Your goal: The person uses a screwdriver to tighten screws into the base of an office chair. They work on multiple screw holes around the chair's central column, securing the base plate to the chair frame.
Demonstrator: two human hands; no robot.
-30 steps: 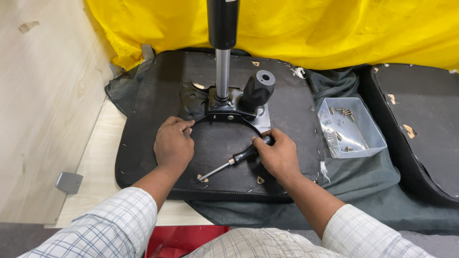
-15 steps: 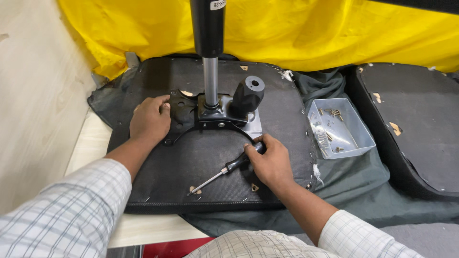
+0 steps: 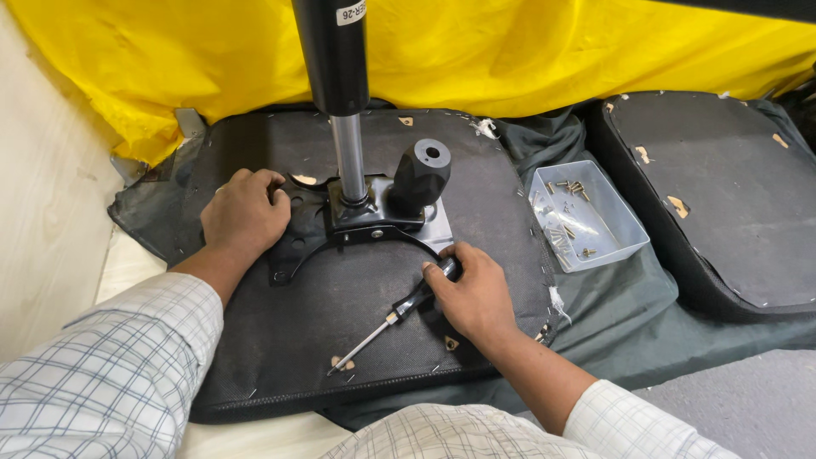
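I count two hands in view: my left hand (image 3: 245, 212) and my right hand (image 3: 473, 293), each coming out of a checked sleeve, so two sleeves. There is one screwdriver (image 3: 399, 310). I see two black seat pads: the near seat pad (image 3: 357, 340) and a second seat pad (image 3: 722, 195) off to the right. One black metal bracket (image 3: 374, 223) sits here, with one gas-lift column (image 3: 340, 85) and one black knob (image 3: 421, 174). One clear plastic tray (image 3: 612, 246) holds screws (image 3: 569, 189); I make out roughly a dozen, too small and bunched to count exactly. One yellow cloth (image 3: 510, 51) and one dark green cloth (image 3: 663, 331) complete the tally.
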